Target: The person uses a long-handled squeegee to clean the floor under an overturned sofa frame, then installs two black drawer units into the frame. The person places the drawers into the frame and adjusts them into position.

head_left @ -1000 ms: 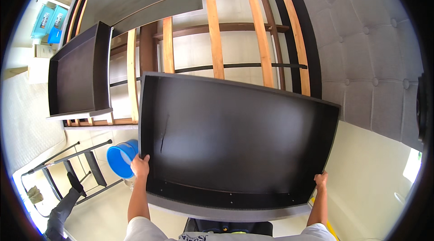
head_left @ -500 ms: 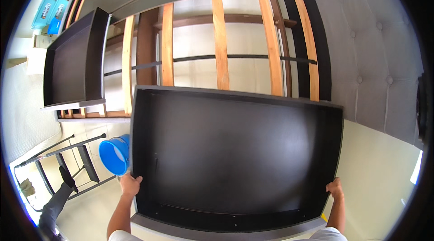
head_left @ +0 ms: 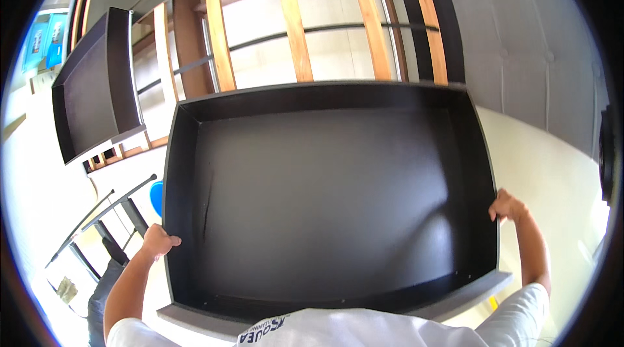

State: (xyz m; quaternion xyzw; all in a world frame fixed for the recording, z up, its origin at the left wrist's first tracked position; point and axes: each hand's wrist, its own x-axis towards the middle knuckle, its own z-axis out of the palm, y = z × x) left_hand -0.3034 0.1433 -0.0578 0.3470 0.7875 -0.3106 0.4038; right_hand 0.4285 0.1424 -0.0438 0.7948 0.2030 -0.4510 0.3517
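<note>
A large black drawer [head_left: 318, 191] with a grey front panel [head_left: 465, 298] is held before my body, its hollow side facing me. My left hand [head_left: 160, 241] grips the left wall, thumb over the rim. On the opposite wall, my right hand [head_left: 507, 206] is closed around the edge, a little higher in view. The fingers on the outer side of the left wall are partly hidden. The grey front panel lies along the edge nearest my shirt.
Beyond the drawer stands a bed frame with wooden slats [head_left: 294, 22]. A second black drawer [head_left: 88, 93] rests at its left. A grey tufted headboard [head_left: 526, 41] rises at right. A blue bucket [head_left: 156, 199], mostly hidden, and a black step ladder [head_left: 120, 207] stand at left.
The drawer has come up and closer to my body, with both hands still gripping its sides. It now covers most of the blue bucket. My view has shifted too.
</note>
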